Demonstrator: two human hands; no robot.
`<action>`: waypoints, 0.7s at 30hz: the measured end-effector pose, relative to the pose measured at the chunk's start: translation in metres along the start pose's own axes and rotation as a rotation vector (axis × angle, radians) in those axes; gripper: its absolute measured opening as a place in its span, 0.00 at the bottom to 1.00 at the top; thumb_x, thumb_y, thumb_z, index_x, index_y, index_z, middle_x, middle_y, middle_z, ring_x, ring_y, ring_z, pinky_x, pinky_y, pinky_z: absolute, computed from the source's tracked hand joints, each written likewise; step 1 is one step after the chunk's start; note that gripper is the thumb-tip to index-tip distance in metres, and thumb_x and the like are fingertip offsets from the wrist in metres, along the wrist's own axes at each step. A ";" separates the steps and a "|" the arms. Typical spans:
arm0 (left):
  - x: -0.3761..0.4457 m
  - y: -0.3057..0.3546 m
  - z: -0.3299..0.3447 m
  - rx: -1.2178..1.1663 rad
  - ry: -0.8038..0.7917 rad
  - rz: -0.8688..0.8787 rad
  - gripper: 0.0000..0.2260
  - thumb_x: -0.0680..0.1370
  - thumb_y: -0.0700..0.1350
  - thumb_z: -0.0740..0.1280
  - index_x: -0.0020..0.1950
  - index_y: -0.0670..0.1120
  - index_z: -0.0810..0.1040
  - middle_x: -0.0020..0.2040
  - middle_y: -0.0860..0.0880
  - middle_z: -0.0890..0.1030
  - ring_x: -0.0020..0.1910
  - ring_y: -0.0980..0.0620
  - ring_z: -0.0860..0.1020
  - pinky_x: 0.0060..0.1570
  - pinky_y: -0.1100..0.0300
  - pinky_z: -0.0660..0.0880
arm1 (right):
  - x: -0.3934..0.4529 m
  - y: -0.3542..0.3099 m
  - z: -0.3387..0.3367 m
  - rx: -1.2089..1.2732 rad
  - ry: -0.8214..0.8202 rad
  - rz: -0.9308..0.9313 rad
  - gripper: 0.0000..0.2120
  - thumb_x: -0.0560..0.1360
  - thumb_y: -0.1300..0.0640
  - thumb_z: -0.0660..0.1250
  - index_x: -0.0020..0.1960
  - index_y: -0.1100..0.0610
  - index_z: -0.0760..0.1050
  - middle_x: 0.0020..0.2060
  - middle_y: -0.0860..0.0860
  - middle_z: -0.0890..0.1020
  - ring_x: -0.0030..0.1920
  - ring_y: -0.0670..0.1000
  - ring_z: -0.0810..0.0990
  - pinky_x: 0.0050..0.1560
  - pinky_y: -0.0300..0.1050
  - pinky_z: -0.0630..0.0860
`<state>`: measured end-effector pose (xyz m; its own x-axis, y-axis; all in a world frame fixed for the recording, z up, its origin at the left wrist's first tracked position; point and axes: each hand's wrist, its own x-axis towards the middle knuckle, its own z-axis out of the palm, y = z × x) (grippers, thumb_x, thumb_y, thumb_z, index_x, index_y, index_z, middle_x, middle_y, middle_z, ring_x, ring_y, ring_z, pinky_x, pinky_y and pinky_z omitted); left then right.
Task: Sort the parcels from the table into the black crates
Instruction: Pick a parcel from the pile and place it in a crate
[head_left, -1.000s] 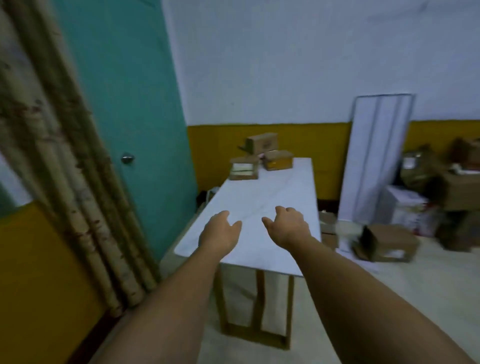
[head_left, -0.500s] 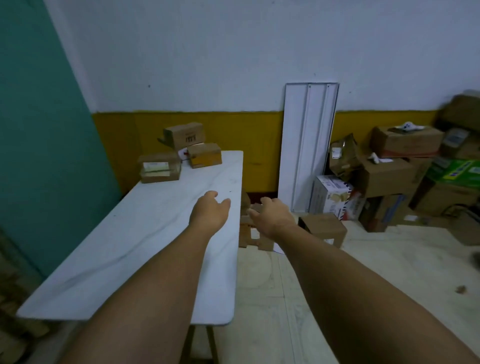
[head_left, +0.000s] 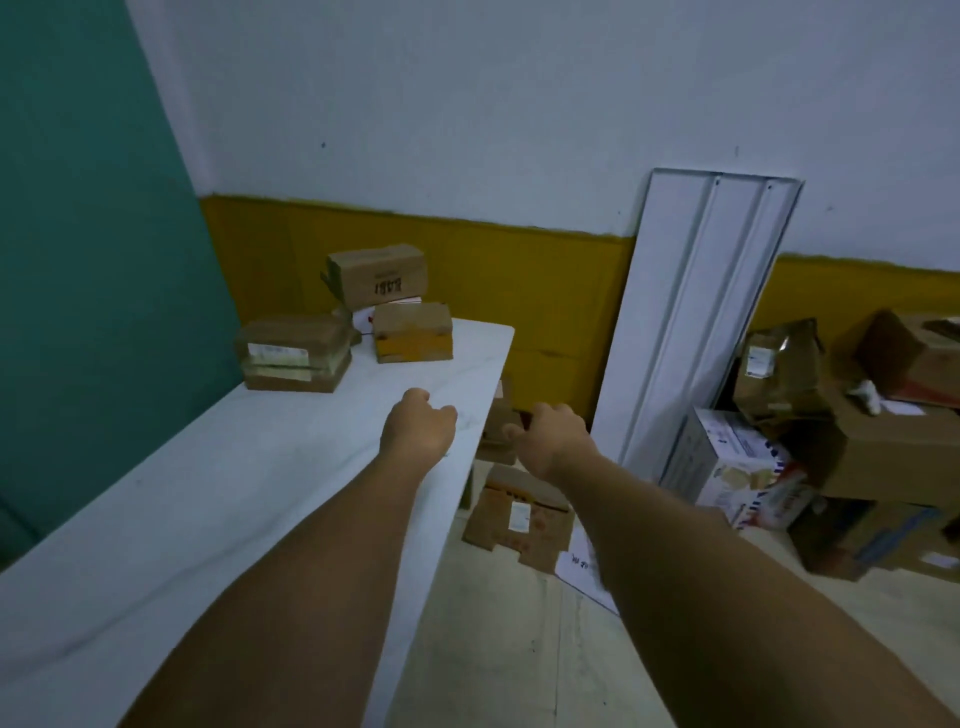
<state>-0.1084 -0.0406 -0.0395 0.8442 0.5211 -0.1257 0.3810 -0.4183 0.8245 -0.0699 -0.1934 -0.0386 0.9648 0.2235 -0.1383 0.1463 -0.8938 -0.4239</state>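
Note:
Three cardboard parcels sit at the far end of the white table: a flat taped parcel at the left, a parcel with a yellow side to its right, and a printed box raised behind them. My left hand hovers over the table's right edge, fingers loosely curled, holding nothing. Beyond that edge, above the floor, my right hand is also empty and loosely curled. Both hands are short of the parcels. No black crate is in view.
A white panel leans on the far wall. Flattened cardboard lies on the floor by the table's right side. A pile of cardboard boxes fills the right corner. A teal wall bounds the left.
The view has swung right and closer to the table's far end. Both arms stay stretched forward, now nearer the parcels; the fingers have curled slightly.

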 end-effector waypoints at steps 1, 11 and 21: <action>0.011 0.006 0.008 0.006 0.006 -0.012 0.23 0.82 0.48 0.62 0.76 0.44 0.64 0.72 0.43 0.70 0.67 0.41 0.72 0.52 0.57 0.69 | 0.019 0.005 -0.001 -0.015 -0.012 -0.022 0.21 0.80 0.42 0.58 0.67 0.54 0.70 0.62 0.56 0.72 0.62 0.60 0.72 0.63 0.59 0.73; 0.165 0.071 0.093 0.034 0.169 -0.168 0.24 0.82 0.49 0.63 0.76 0.45 0.64 0.75 0.44 0.67 0.72 0.42 0.68 0.69 0.52 0.67 | 0.257 0.030 -0.033 -0.052 -0.103 -0.233 0.29 0.81 0.40 0.57 0.75 0.57 0.64 0.71 0.58 0.68 0.70 0.60 0.68 0.68 0.55 0.71; 0.321 0.073 0.122 0.053 0.248 -0.322 0.19 0.82 0.48 0.62 0.72 0.43 0.69 0.69 0.43 0.73 0.67 0.42 0.73 0.64 0.52 0.70 | 0.422 -0.009 0.006 -0.145 -0.265 -0.432 0.31 0.80 0.37 0.56 0.75 0.56 0.63 0.72 0.56 0.68 0.71 0.58 0.67 0.69 0.54 0.68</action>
<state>0.2365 0.0054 -0.0874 0.5651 0.7921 -0.2307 0.6350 -0.2390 0.7346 0.3347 -0.0888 -0.0981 0.7245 0.6571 -0.2081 0.5651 -0.7392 -0.3664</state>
